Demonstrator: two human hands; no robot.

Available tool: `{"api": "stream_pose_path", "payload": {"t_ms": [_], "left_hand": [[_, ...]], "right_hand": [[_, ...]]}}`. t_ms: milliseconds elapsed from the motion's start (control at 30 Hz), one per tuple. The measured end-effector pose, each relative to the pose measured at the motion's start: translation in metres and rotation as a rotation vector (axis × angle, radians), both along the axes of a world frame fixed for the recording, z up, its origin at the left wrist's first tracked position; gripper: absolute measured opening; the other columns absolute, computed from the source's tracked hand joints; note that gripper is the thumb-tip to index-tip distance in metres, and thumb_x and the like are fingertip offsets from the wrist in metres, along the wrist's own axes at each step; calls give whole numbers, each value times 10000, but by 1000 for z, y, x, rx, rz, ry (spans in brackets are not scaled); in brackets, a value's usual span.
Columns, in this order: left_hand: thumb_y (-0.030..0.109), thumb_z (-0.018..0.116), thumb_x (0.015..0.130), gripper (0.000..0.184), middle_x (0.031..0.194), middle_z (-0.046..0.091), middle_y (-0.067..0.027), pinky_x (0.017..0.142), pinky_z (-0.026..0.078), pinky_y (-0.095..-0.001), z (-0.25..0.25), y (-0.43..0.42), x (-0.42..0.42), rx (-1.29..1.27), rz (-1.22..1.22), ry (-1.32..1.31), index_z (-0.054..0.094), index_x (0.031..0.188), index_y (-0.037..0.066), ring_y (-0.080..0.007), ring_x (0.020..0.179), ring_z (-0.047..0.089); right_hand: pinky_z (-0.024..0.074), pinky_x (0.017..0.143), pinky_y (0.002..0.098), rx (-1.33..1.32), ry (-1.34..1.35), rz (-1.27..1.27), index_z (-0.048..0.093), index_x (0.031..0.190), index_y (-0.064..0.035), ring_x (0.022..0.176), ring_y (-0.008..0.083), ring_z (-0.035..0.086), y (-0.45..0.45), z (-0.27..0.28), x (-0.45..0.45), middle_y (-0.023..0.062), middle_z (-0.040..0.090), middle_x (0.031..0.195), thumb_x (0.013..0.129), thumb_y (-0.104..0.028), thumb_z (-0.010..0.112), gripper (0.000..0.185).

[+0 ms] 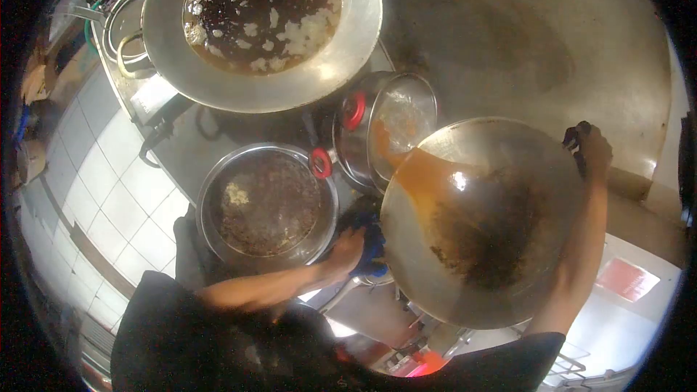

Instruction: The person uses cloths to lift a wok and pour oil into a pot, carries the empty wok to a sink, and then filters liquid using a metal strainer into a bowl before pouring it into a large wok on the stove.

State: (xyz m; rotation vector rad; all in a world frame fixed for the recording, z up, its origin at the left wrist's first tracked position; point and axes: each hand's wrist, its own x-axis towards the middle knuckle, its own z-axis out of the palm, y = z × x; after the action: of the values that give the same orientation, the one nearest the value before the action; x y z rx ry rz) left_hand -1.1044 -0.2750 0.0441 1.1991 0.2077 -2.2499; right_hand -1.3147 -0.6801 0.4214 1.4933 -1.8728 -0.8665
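Note:
A large wok [465, 290] is tilted, and brown-orange liquid [435, 178] runs over its far left rim into a steel pot [363, 94] with red-covered handles. Dark residue [494, 236] clings to the wok's inner surface. At its upper right edge, my right hand [597, 149] is closed around the handle area with a dark cloth [577, 134]. My left hand [348, 250] is closed on a blue cloth [374, 250] at the wok's left side; the fingers are partly hidden. Left of that hand sits a steel bowl [334, 210] containing a dark brown mixture with a pale clump.
A wide two-handled wok [356, 51] of dark liquid with pale foam stands at the far side. A strainer [109, 36] lies beside it on the left. A metal surface [617, 51] extends across the upper right. White floor tiles [116, 189] show at left.

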Motion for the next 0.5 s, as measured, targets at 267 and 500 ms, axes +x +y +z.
{"api": "stream_pose_path", "payload": {"t_ms": [267,500], "left_hand": [[215,374,1005,282,899,679,-109,667,581,-370,6,3,6,-50,-83,-65,583,1112,58,-230,734,679],[212,346,1006,327,963,674,-123,691,574,-372,57,-32,43,-30,-111,-42,564,1179,40,-245,761,675]], "right_hand": [[471,859,490,3,102,-36,582,1158,-149,1047,370,609,-11,0,8,164,654,1084,893,-559,491,496],[469,876,498,-18,101,-80,564,1193,-157,1061,379,604,-22,-2,35,160,653,1095,904,-533,493,480]]}}
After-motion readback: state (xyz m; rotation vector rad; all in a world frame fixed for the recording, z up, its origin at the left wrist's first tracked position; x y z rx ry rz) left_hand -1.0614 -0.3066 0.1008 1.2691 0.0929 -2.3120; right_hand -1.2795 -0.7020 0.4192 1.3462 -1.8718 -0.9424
